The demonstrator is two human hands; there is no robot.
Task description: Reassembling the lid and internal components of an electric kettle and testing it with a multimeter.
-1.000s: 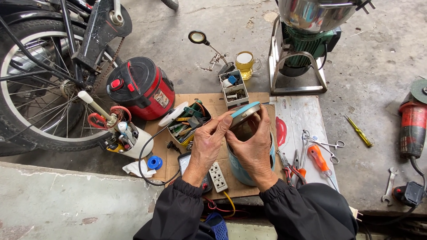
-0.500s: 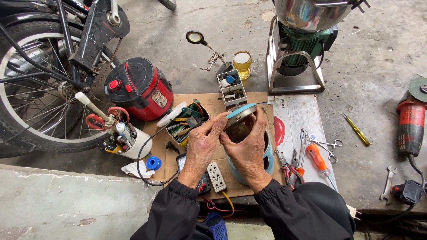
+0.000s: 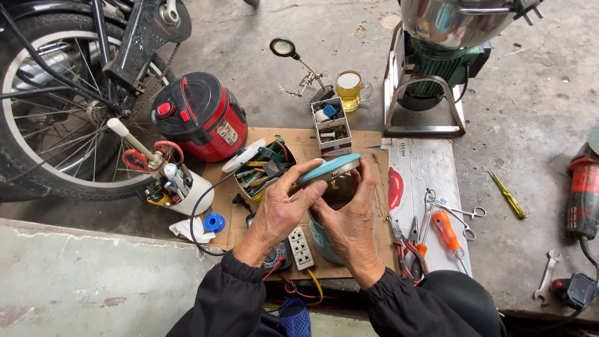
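At frame centre, your left hand [image 3: 279, 215] pinched the rim of one round light-blue lid [image 3: 329, 169], while your right hand [image 3: 351, 224] wrapped one light-blue cylindrical appliance body [image 3: 324, 240]. One red cooker [image 3: 199, 115] sat upper left; one orange-handled screwdriver [image 3: 446, 231] lay right.

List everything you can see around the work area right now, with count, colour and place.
kettle: 1, light blue, on the cardboard, between both hands
kettle lid: 1, light blue, raised at the top
rice cooker: 1, red and black, upper left
tin of tools: 1, mixed, left of the kettle
power strip: 1, white, near edge
mug: 1, yellow drink, floor
screwdriver: 1, orange, right mat
bicycle wheel: 1, black, far left
left hand: on the lid rim
right hand: on the kettle body
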